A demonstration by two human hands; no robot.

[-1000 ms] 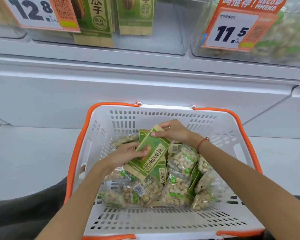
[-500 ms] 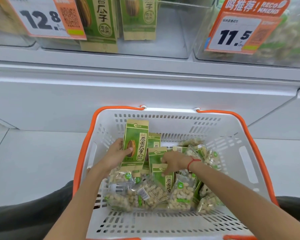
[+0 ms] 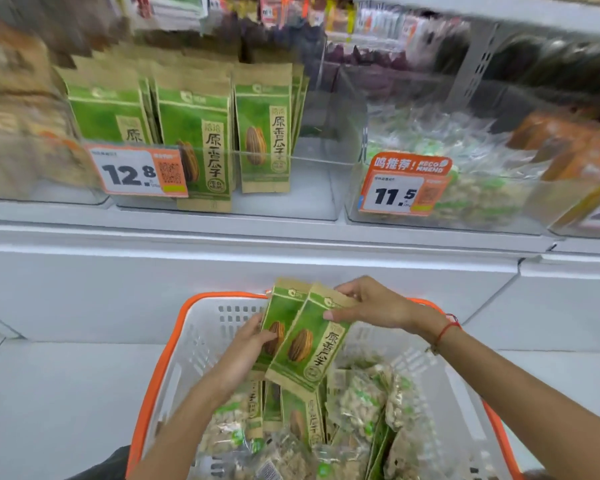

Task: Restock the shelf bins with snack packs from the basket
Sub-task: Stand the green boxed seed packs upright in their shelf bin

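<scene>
While both my hands grasp two green seed packs (image 3: pixel 302 337) above the basket (image 3: pixel 174 344), left hand (image 3: pixel 246 348) gripping one, right hand (image 3: pixel 371 306) pinching the other, the shelf bin (image 3: pixel 291 199) above it stands part-filled; many packs remain inside the basket.

both hands (image 3: pixel 371 308) hold two green packs (image 3: pixel 305 344) above the basket (image 3: pixel 201 327).

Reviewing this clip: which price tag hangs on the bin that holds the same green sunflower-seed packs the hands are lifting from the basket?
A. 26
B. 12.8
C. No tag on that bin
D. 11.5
B. The 12.8 tag hangs on the clear bin of upright green seed packs, matching the two packs both hands hold.
</scene>
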